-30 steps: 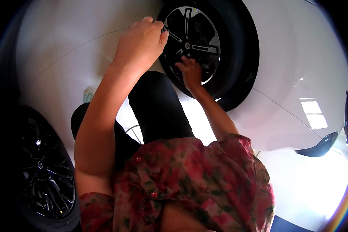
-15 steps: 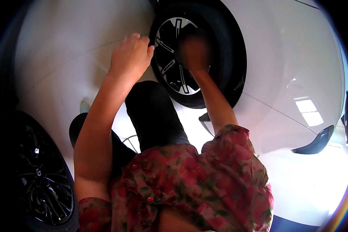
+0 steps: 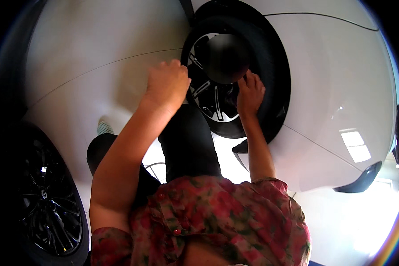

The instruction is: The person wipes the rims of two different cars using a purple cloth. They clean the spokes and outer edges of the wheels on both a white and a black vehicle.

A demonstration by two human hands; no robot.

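In front of me, a black-and-silver spoked car wheel [image 3: 218,104] with a black tyre [image 3: 229,129] sits in the arch of a white car. A dark, blurred round patch hides the wheel's centre. My left hand [image 3: 168,84] is closed beside the tyre's left edge, knuckles up. Whatever its curled fingers hold, if anything, is out of sight. Over the right part of the wheel is my right hand [image 3: 251,94], fingers bent and drawn together at the border of the blurred patch. The patch partly covers its fingertips, so anything between them is hidden.
White car bodywork [image 3: 328,88] curves along the right, with a dark lamp-like piece [image 3: 359,178] low on it. At lower left stands another black spoked wheel [image 3: 53,199]. My dark-trousered knee [image 3: 190,146] is just below the front wheel, above a pale tiled floor [image 3: 97,84].
My right hand has moved from the wheel's blurred centre toward its right side and nearer me. My left hand has shifted right and nearer. The whole view has also shifted slightly.
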